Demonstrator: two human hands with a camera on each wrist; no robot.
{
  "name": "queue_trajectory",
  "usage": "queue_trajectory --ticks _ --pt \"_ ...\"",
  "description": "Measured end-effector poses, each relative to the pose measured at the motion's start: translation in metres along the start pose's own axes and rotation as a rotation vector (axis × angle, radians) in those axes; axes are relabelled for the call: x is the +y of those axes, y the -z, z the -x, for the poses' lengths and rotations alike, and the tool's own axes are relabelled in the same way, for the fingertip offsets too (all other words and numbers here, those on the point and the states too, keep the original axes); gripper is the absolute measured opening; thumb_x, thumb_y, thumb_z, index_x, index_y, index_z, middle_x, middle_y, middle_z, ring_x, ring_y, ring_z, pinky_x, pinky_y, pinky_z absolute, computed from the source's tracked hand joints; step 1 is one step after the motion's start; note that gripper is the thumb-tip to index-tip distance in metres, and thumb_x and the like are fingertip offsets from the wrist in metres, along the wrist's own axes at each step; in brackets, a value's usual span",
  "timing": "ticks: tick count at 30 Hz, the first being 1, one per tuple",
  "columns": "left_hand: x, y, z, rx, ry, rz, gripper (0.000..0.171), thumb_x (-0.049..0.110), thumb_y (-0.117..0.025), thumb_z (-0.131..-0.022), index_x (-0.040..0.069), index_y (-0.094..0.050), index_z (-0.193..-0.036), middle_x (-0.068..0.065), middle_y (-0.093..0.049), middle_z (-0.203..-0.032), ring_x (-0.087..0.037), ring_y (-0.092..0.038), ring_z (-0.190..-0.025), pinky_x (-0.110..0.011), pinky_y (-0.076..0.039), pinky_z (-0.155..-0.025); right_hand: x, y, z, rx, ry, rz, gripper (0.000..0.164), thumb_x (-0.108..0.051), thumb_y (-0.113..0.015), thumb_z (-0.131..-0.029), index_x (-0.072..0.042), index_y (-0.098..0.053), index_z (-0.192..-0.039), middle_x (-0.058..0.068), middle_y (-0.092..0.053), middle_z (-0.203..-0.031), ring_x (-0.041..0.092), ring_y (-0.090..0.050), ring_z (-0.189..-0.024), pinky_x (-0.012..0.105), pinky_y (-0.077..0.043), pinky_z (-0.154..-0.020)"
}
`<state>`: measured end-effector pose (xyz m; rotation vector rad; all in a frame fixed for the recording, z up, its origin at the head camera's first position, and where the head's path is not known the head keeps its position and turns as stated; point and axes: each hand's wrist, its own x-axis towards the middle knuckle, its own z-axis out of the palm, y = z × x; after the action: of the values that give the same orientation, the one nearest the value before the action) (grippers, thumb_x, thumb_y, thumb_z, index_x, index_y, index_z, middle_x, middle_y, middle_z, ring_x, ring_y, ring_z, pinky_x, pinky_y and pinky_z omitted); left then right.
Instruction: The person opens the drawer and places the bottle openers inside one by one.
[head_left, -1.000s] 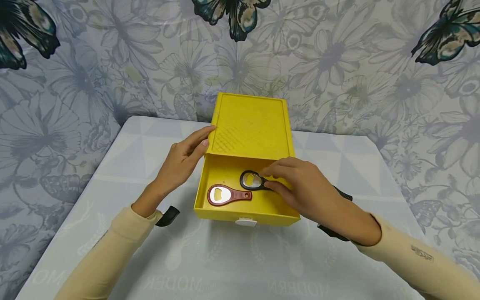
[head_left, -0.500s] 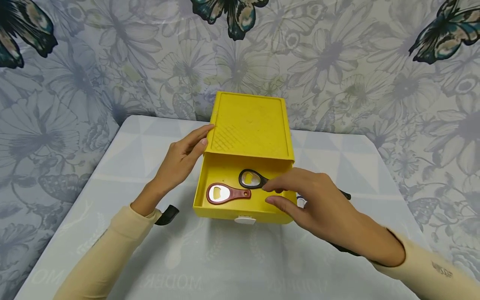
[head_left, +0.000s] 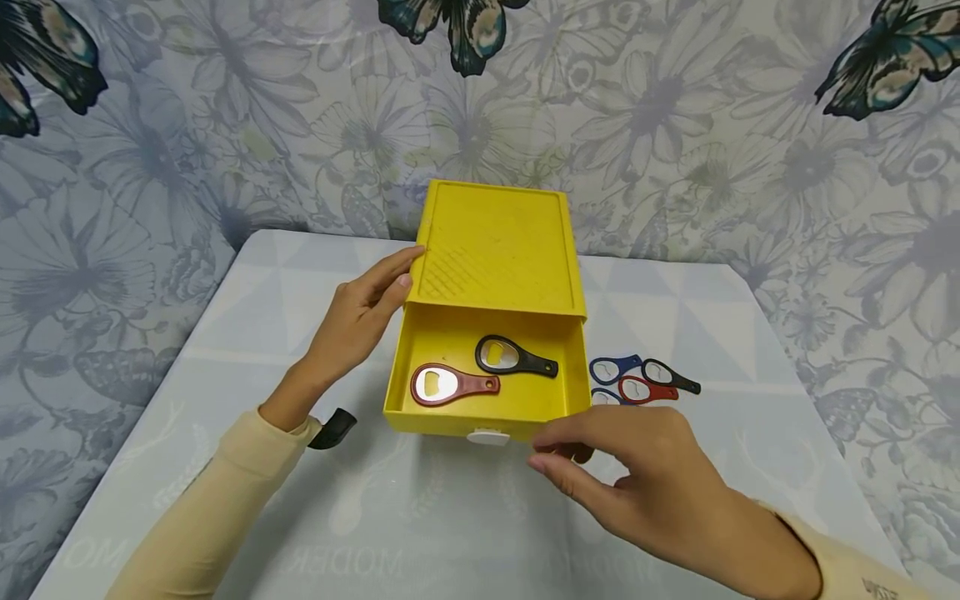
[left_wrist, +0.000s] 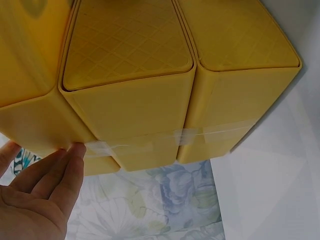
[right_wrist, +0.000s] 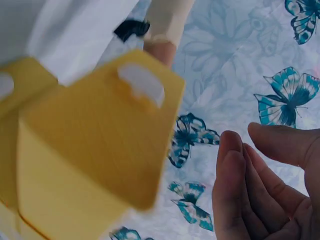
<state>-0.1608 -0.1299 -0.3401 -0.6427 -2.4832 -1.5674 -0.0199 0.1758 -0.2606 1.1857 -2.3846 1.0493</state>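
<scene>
A yellow drawer unit has its top drawer pulled out. Inside lie a dark red bottle opener and, behind it to the right, a black bottle opener. My left hand touches the unit's left side with extended fingers; in the left wrist view its fingertips meet the yellow wall. Off the drawer's front right corner hovers my right hand, fingers loosely bent. The right wrist view shows a gap between thumb and fingers, with nothing held.
Right of the drawer, several more bottle openers lie on the table: blue, red and black. A white knob is on the drawer front. Clear tape runs around the unit. A patterned wall stands behind.
My right hand has let go of the black bottle opener, leaving it in the drawer, and moved back toward me and right. The openers on the table have come into view. My left hand stays put.
</scene>
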Motion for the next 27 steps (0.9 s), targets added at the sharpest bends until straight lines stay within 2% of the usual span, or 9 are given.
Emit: queue_trajectory --ticks 7,13,20,27 --pt "-0.001 0.000 0.000 0.001 0.013 -0.011 0.043 0.037 -0.045 -0.108 0.038 -0.044 -0.151 0.004 -0.049 -0.152 -0.022 -0.058 -0.130 -0.048 -0.051 -0.103 0.006 -0.025 0.022 -0.034 -0.101 -0.210 0.022 -0.007 -0.078 -0.087 -0.019 -0.072 -0.104 -0.008 -0.073 -0.088 -0.001 -0.065 -0.075 0.014 -0.056 -0.069" --pt "0.000 0.000 -0.001 0.003 0.016 -0.012 0.043 0.036 -0.045 -0.108 0.037 -0.044 -0.151 0.005 -0.048 -0.153 -0.022 -0.057 -0.131 -0.048 -0.051 -0.104 0.016 -0.041 0.031 -0.023 -0.172 -0.274 0.020 -0.007 -0.077 -0.088 -0.015 -0.075 -0.106 -0.002 -0.077 -0.091 0.002 -0.071 -0.078 0.018 -0.059 -0.070" --pt "0.001 0.000 -0.002 0.002 0.019 0.001 0.043 0.036 -0.045 -0.108 0.037 -0.044 -0.151 0.006 -0.048 -0.153 -0.021 -0.056 -0.132 -0.047 -0.050 -0.105 0.021 -0.059 0.039 0.027 -0.267 -0.303 0.020 -0.009 -0.077 -0.088 -0.009 -0.075 -0.108 0.000 -0.078 -0.092 0.005 -0.073 -0.078 0.021 -0.060 -0.068" --pt "0.001 -0.002 -0.002 -0.003 0.027 -0.001 0.043 0.037 -0.045 -0.108 0.036 -0.044 -0.151 0.005 -0.048 -0.153 -0.022 -0.056 -0.132 -0.047 -0.050 -0.105 0.026 -0.070 0.042 0.121 -0.239 -0.162 0.024 -0.004 -0.079 -0.085 -0.009 -0.074 -0.108 0.002 -0.078 -0.093 0.006 -0.073 -0.078 0.017 -0.058 -0.070"
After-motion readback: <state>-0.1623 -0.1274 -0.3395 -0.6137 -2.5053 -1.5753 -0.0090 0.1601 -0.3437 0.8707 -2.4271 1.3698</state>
